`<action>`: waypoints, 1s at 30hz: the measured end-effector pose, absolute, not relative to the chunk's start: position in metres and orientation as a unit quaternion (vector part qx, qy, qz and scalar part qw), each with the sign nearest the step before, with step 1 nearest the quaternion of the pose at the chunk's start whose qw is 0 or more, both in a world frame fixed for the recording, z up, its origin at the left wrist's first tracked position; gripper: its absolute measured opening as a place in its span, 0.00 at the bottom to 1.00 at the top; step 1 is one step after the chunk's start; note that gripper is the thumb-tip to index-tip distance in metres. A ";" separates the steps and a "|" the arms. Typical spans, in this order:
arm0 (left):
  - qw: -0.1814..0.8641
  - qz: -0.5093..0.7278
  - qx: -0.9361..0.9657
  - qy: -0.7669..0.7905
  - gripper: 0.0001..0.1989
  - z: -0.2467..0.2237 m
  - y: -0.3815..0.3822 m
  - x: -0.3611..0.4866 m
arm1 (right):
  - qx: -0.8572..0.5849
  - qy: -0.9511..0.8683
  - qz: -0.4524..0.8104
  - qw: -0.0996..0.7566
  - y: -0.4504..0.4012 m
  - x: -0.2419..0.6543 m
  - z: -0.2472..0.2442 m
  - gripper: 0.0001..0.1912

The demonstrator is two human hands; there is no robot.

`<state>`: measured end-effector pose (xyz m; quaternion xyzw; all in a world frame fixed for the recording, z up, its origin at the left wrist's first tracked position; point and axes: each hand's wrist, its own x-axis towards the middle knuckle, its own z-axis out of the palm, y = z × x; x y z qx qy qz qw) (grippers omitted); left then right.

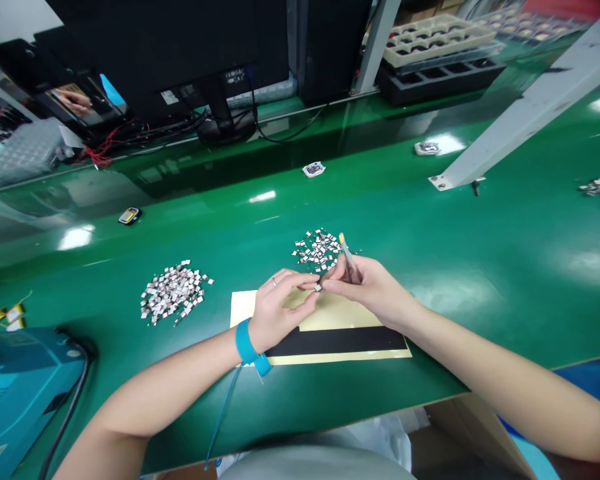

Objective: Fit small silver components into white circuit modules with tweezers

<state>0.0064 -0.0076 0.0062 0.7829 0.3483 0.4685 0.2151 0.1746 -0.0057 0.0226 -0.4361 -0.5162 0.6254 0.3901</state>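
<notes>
My left hand (281, 303), with a blue wrist strap (247, 341), pinches a small white-and-black component (318, 287) between thumb and fingertips. Close against it, my right hand (365, 283) has its thumb and forefinger at the same component. A slim tool with a yellowish tip (348, 253), perhaps tweezers, stands up out of the right hand's grip; its lower part is hidden. Under both hands lies a pale yellow sheet (241, 308) bearing a black strip (350, 340). A heap of similar small components (316, 248) sits just beyond my fingers.
Another component pile (173, 291) lies to the left. A teal machine (25, 393) with a black cable occupies the near left. Small device housings (314, 169) are spaced along the green bench (480, 260). A slanted metal post (510, 113) rises at right; a monitor (175, 40) stands behind.
</notes>
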 end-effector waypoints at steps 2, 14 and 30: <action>0.215 0.463 0.784 0.353 0.13 0.006 -0.009 0.008 | -0.450 -0.550 0.599 0.369 -0.007 0.174 0.025 0.11; 0.049 0.078 0.872 0.481 0.09 0.055 0.010 -0.077 | -0.513 -0.803 0.092 0.288 -0.001 0.195 0.012 0.07; 0.030 0.020 0.833 0.552 0.06 0.037 0.018 -0.121 | -0.410 -0.863 0.174 0.237 -0.018 0.173 0.004 0.11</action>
